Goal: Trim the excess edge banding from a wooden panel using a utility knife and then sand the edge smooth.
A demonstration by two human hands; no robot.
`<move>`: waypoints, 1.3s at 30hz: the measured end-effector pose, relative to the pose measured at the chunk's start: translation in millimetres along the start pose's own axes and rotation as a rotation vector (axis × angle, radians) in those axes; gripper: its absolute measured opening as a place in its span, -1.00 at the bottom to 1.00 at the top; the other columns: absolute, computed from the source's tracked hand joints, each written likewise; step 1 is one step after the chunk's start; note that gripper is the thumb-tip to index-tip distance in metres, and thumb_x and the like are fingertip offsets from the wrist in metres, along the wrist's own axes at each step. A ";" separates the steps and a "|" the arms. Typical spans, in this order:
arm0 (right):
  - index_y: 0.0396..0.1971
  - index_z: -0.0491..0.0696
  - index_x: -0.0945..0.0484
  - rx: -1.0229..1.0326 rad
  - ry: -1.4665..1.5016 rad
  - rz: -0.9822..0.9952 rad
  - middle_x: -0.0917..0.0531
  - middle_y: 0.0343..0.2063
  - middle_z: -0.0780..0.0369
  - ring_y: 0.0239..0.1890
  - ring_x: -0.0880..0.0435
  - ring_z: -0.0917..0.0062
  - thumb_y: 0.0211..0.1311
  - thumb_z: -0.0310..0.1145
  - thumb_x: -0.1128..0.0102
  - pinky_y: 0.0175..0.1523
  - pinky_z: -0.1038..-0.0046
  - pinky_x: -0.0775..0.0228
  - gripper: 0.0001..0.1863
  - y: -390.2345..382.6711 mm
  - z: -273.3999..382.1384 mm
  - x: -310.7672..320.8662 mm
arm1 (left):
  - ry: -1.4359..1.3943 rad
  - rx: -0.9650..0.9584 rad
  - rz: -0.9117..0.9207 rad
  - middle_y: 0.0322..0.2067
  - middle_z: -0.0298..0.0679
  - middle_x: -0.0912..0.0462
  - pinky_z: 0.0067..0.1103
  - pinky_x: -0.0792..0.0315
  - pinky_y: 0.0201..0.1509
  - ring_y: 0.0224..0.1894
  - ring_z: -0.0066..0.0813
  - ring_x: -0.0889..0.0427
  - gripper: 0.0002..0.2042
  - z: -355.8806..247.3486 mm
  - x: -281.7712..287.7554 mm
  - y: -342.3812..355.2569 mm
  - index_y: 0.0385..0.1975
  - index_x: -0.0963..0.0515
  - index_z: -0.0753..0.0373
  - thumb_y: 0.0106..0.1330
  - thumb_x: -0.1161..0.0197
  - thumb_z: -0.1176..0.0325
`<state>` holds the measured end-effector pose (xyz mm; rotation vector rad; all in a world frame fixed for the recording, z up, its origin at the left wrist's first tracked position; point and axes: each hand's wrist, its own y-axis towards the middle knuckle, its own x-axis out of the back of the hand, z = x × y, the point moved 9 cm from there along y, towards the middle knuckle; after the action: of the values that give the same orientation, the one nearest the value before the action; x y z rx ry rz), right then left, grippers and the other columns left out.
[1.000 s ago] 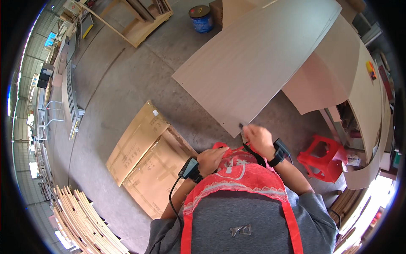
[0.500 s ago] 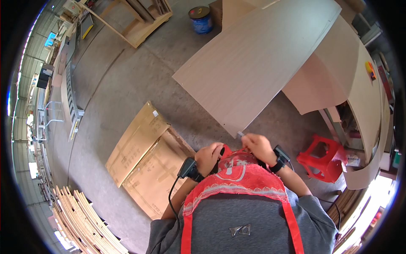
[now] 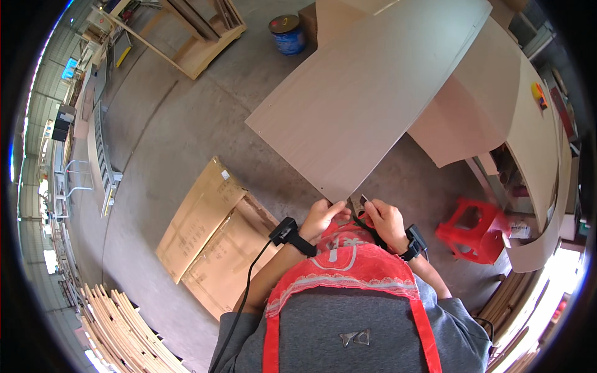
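Note:
My left hand [image 3: 326, 219] is raised just below the near corner of the big pale laminate panel [image 3: 360, 93], fingers curled beside that corner; whether it touches the board or holds something is unclear. My right hand [image 3: 385, 225], right of the corner, pinches a small dark, thin object [image 3: 364, 201], too small to identify. A dark strap hangs between my hands, over the red apron [image 3: 339, 264] that I wear. Black devices with cables sit on both my wrists.
Cardboard sheets [image 3: 202, 217] lie on the floor at left. A red stool [image 3: 469, 227] stands at right, below more boards [image 3: 519, 124]. Behind are a blue drum [image 3: 287, 42] and a wooden trolley [image 3: 217, 46]. Timber strips [image 3: 124, 323] are at lower left, a ladder [image 3: 102, 158] at far left.
My left hand has moved up and rightward toward the panel's corner. My right hand has shifted slightly lower and rightward. The view has shifted a little.

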<state>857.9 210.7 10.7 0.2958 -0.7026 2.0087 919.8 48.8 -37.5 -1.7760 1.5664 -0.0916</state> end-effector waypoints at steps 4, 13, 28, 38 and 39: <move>-0.48 -0.08 -0.58 -0.014 0.046 -0.023 -0.65 -0.62 0.22 -0.55 -0.66 0.46 0.44 -0.10 -0.03 -0.39 0.43 -0.45 -0.60 -0.7 -10.9 10.3 | -0.054 0.028 0.021 -0.16 -0.17 -0.70 -0.58 -0.50 -0.02 -0.12 -0.50 -0.65 -0.74 -2.9 -2.8 -2.8 -0.10 -0.58 0.33 0.39 -0.26 0.25; -0.50 -0.11 -0.58 -0.008 0.068 -0.072 -0.60 -0.67 0.22 -0.62 -0.60 0.50 0.44 -0.12 -0.04 -0.45 0.43 -0.38 -0.60 -2.2 -22.3 21.4 | -0.047 0.134 -0.200 -0.18 -0.36 -0.71 -0.73 -0.44 -0.16 -0.18 -0.68 -0.62 -0.78 5.1 1.0 13.5 -0.11 -0.61 0.16 0.31 -0.34 0.28; -0.39 -0.07 -0.47 -0.203 1.242 0.191 -0.46 -0.59 0.34 -0.59 -0.35 0.69 0.51 -0.14 0.02 -0.43 0.62 -0.23 -0.66 24.9 -23.5 41.1 | -0.165 -0.084 -0.073 0.00 -0.12 -0.62 -0.59 -0.51 0.03 -0.06 -0.48 -0.63 -0.69 -3.3 -4.8 3.9 0.09 -0.42 0.37 0.38 -0.15 0.50; -0.16 -0.15 -0.47 0.064 0.433 0.009 -0.50 -0.46 0.35 -0.45 -0.49 0.70 0.43 -0.26 -0.08 -0.38 0.54 -0.35 -0.76 17.7 -4.7 33.9 | -0.207 -0.081 -0.001 0.13 -0.02 -0.52 -0.47 -0.41 0.26 0.08 -0.33 -0.59 -0.61 0.6 0.2 -7.6 0.22 -0.31 0.38 0.41 -0.09 0.51; -0.16 -0.15 -0.47 0.064 0.432 0.009 -0.50 -0.46 0.35 -0.45 -0.49 0.70 0.43 -0.26 -0.08 -0.38 0.54 -0.35 -0.76 19.1 1.9 35.7 | -0.190 -0.069 -0.015 0.13 -0.01 -0.53 -0.49 -0.42 0.24 0.06 -0.34 -0.60 -0.61 1.1 1.7 -8.1 0.22 -0.32 0.36 0.41 -0.10 0.50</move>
<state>823.0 227.7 22.3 -0.1063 -0.3668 2.0139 927.5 47.7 -34.4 -1.7937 1.4353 0.1222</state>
